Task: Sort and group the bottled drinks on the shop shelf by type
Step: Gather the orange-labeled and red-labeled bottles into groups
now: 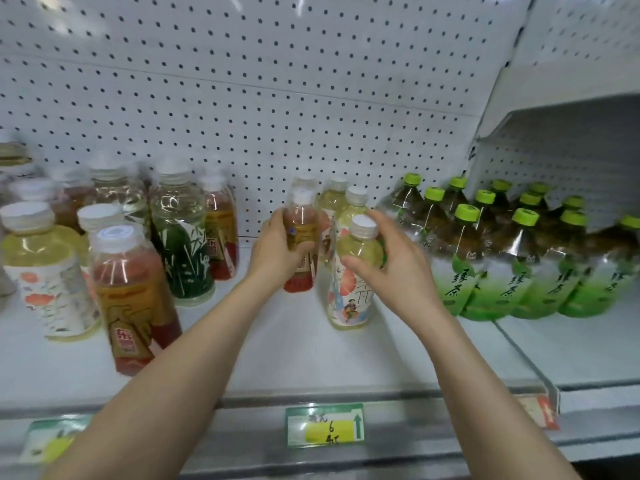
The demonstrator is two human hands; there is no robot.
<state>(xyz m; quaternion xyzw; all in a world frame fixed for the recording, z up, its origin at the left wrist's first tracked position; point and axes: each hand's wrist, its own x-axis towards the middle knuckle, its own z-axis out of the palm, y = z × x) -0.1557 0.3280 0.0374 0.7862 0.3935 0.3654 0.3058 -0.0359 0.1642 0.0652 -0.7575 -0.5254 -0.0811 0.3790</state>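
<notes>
Left hand: the left hand (277,251) has its fingers and thumb wrapped tightly round the middle of a clear plastic bottle of reddish tea (300,237) with a white cap and a gold label.
Held bottle's place: upright near the centre of the white metal shelf (294,351). Whether its base touches the shelf cannot be told.
Right hand: the right hand (394,268) is half closed on the shoulder of a pale yellow drink bottle (351,299) with a white cap and a flowered white label. The thumb is in front and the fingers curl behind the neck.
Pale bottle's place: standing on the shelf just beside the reddish one, at its 4 o'clock. More pale bottles (341,199) stand behind it at 12 o'clock.
Green group: dark tea bottles with lime-green caps (519,265), packed together at 3 o'clock of the hands.
Mixed group: at 9 o'clock, another red tea bottle (135,299), a flowered pale bottle (48,271) and a green bamboo-label bottle (185,254) stand mixed together.
Backing: white perforated panel (242,98) at 12 o'clock.
Shelf edge: green-and-yellow price tag (325,426) at 6 o'clock.
</notes>
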